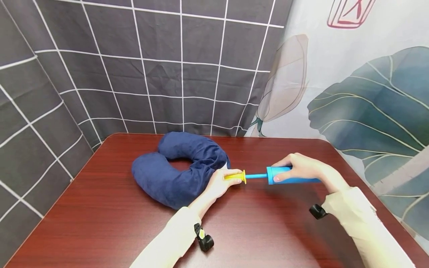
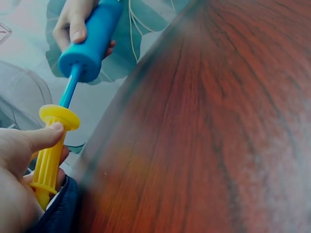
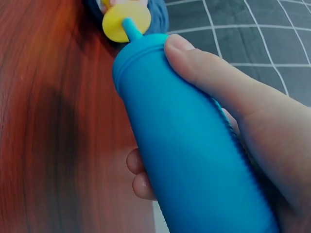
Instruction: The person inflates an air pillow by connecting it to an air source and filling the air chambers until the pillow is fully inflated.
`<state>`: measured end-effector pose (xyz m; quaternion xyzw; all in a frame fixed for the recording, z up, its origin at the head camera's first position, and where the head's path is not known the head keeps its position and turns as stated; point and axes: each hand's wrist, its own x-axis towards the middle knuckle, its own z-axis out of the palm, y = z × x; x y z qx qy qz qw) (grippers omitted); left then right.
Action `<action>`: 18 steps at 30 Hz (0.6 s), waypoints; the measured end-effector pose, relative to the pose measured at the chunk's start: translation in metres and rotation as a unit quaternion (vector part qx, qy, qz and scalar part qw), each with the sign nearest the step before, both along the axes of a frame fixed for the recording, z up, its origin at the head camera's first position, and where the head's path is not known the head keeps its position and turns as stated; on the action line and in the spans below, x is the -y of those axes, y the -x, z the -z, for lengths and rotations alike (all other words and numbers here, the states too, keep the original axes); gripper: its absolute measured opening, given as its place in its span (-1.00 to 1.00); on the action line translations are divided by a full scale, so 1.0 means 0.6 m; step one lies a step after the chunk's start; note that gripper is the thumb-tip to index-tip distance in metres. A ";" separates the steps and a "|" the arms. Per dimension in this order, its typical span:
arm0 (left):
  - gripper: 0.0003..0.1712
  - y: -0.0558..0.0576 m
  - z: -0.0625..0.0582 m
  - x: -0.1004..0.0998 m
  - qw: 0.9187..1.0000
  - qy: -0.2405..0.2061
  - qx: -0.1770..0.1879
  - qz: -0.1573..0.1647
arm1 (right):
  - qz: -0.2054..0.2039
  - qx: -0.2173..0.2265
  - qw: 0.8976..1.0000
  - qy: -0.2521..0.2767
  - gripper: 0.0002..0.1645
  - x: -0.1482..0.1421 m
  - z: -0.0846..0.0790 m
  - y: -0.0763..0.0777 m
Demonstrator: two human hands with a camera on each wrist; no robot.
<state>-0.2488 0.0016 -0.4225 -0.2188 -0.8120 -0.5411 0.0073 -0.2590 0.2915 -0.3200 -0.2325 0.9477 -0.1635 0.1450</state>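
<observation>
A hand pump (image 1: 275,171) spans the gap between the person's two hands over the right half of a reddish-brown table (image 1: 100,223). The left hand (image 1: 216,183) grasps the yellow handle (image 2: 48,167), thumb along its side just behind the round flange, fingertips showing on the far side. The right hand (image 1: 303,166) grips the blue barrel (image 3: 180,131); its thumb lies along the upper side near the collar, and fingertips emerge from beneath. Between the hands, a thin blue rod (image 1: 256,176) joins handle and barrel and is exposed over a short length. Relative to the left hand, the barrel lies to the right; relative to the right hand, the handle lies to the left, beyond the collar.

A navy U-shaped pillow (image 1: 161,182) rests on the table, its outer curve just beside the left hand and a white patch (image 1: 225,166) at its edge. The handle's narrow rear tip points toward the pillow; whether they connect cannot be told. A black device (image 1: 205,240) sits at the left cuff, another at the right. Behind stand a dark gridded cloth (image 1: 161,74) and a pale leaf-patterned cloth (image 1: 368,123).
</observation>
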 end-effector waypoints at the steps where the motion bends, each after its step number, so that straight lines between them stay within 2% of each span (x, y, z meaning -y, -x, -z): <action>1: -0.64 0.000 0.000 0.000 1.000 0.000 -0.001 0.000 | 0.002 -0.002 1.000 0.000 -0.30 -0.007 -0.003 -0.003; 12: -0.66 0.002 0.000 0.001 1.000 0.010 -0.012 0.002 | 0.038 -0.030 0.999 0.005 -0.35 -0.079 -0.018 -0.032; 18: -0.66 0.002 -0.001 -0.001 1.000 0.009 -0.016 0.003 | 0.049 -0.021 0.998 0.025 -0.38 -0.108 -0.030 -0.047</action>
